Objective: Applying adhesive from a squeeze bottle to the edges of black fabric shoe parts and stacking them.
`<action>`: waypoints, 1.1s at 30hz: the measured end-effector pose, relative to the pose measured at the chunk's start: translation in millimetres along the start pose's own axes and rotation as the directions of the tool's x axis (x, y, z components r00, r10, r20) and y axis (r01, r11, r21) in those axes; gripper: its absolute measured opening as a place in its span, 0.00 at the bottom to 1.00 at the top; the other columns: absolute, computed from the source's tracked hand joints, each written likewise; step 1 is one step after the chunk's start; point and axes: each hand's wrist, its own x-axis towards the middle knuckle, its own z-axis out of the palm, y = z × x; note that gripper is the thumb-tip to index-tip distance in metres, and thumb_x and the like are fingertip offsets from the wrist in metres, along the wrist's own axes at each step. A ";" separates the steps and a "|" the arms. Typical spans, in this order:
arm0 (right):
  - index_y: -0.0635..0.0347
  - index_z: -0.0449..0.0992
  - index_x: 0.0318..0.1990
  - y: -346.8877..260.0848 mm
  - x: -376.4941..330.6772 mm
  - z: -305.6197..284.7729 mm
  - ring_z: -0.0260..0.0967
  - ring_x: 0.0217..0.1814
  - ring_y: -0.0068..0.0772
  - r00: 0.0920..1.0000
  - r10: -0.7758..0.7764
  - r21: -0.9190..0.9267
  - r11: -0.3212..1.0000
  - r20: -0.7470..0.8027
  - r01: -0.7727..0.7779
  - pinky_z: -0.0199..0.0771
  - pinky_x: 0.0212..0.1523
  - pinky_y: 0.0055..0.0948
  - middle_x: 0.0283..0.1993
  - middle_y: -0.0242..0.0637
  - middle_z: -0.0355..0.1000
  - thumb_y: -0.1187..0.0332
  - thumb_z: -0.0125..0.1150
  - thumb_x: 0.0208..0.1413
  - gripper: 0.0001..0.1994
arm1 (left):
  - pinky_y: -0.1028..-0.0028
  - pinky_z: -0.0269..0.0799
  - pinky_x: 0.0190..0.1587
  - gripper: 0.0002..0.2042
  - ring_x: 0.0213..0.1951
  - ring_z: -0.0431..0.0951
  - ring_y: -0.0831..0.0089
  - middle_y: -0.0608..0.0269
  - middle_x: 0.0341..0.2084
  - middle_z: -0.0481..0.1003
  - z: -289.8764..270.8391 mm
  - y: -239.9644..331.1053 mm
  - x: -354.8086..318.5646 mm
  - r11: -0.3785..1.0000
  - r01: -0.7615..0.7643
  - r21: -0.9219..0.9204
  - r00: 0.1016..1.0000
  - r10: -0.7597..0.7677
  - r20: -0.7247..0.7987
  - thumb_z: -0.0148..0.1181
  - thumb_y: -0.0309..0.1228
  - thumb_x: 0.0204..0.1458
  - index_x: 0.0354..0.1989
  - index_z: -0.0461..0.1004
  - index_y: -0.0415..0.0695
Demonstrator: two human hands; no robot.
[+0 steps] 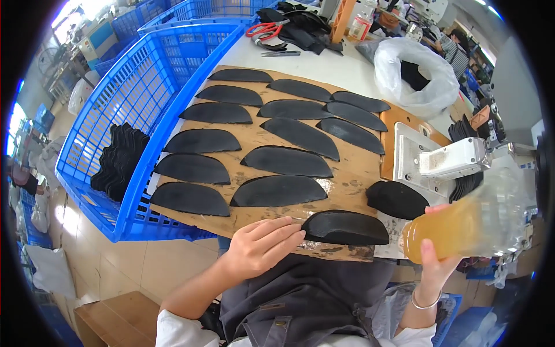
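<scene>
My right hand [437, 263] is wrapped round a clear plastic bottle [448, 228] of cloudy amber liquid. The bottle is tilted on its side, its yellow end toward the board. My left hand [263, 246] lies with fingers stretched out, their tips at the left end of a curved black piece [346, 227] on the board's near edge. That piece has a shiny upper surface. Several similar half-moon black pieces [283, 191] lie in rows on the brown, stained cardboard [341, 188]. A stack of black pieces [398, 199] sits just beyond the bottle.
A blue plastic crate [124, 191] holding wavy black pieces [119, 159] stands at the left. On the right is a white sewing machine [454, 159]. Behind are a clear plastic bag [416, 75], red-handled scissors [267, 30] and black scraps [300, 29]. A person [457, 52] sits farther back.
</scene>
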 end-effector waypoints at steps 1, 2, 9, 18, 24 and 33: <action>0.67 0.59 0.56 -3.2 2.5 2.3 0.66 0.47 0.37 0.994 -0.079 0.122 0.989 -0.073 0.088 0.67 0.48 0.34 0.47 0.48 0.65 0.66 0.68 0.41 0.34 | 0.72 0.76 0.39 0.12 0.40 0.78 0.66 0.61 0.35 0.77 0.3 -0.2 0.1 1.000 -0.009 -0.005 1.000 0.009 0.003 0.61 0.25 0.40 0.36 0.76 0.41; 0.67 0.59 0.56 -7.7 4.8 11.9 0.66 0.47 0.37 0.994 -0.077 0.119 0.989 -0.083 0.087 0.67 0.48 0.34 0.47 0.48 0.65 0.66 0.68 0.41 0.34 | 0.72 0.76 0.39 0.12 0.40 0.78 0.66 0.62 0.35 0.77 0.6 -0.1 0.0 1.000 0.000 -0.002 1.000 0.000 -0.007 0.61 0.26 0.40 0.37 0.76 0.41; 0.58 0.62 0.54 -18.1 19.8 76.6 0.64 0.51 0.33 0.883 -0.164 0.158 0.982 0.440 0.103 0.66 0.53 0.35 0.48 0.37 0.65 0.55 0.67 0.42 0.32 | 0.73 0.75 0.37 0.13 0.40 0.79 0.66 0.61 0.35 0.78 -3.3 6.6 9.2 0.997 0.061 -0.038 0.998 -0.061 -0.011 0.61 0.26 0.39 0.36 0.77 0.41; 0.63 0.64 0.51 -3.5 5.6 14.5 0.66 0.48 0.30 0.949 -0.142 -0.072 0.983 0.283 0.169 0.68 0.48 0.29 0.46 0.41 0.67 0.64 0.71 0.37 0.31 | 0.73 0.75 0.37 0.12 0.39 0.79 0.66 0.62 0.33 0.78 -4.2 6.2 6.0 0.998 0.024 0.053 0.999 -0.026 0.038 0.63 0.26 0.39 0.35 0.77 0.42; 0.66 0.60 0.55 33.7 -22.3 -47.6 0.64 0.52 0.37 0.993 -0.091 -0.206 0.976 -0.076 0.074 0.66 0.53 0.35 0.47 0.44 0.64 0.60 0.65 0.44 0.32 | 0.72 0.74 0.33 0.13 0.33 0.77 0.66 0.63 0.33 0.75 -12.4 22.1 35.7 0.935 0.327 -0.134 0.942 -0.311 0.129 0.70 0.31 0.36 0.30 0.74 0.43; 0.59 0.55 0.57 43.5 -35.9 -42.2 0.67 0.45 0.45 0.956 0.239 0.734 0.678 -0.172 -0.037 0.70 0.49 0.41 0.44 0.43 0.63 0.52 0.66 0.42 0.38 | 0.66 0.61 0.47 0.24 0.48 0.64 0.64 0.61 0.51 0.64 49.0 57.9 111.7 0.997 -0.058 -0.051 0.888 0.075 0.453 0.66 0.43 0.38 0.47 0.73 0.51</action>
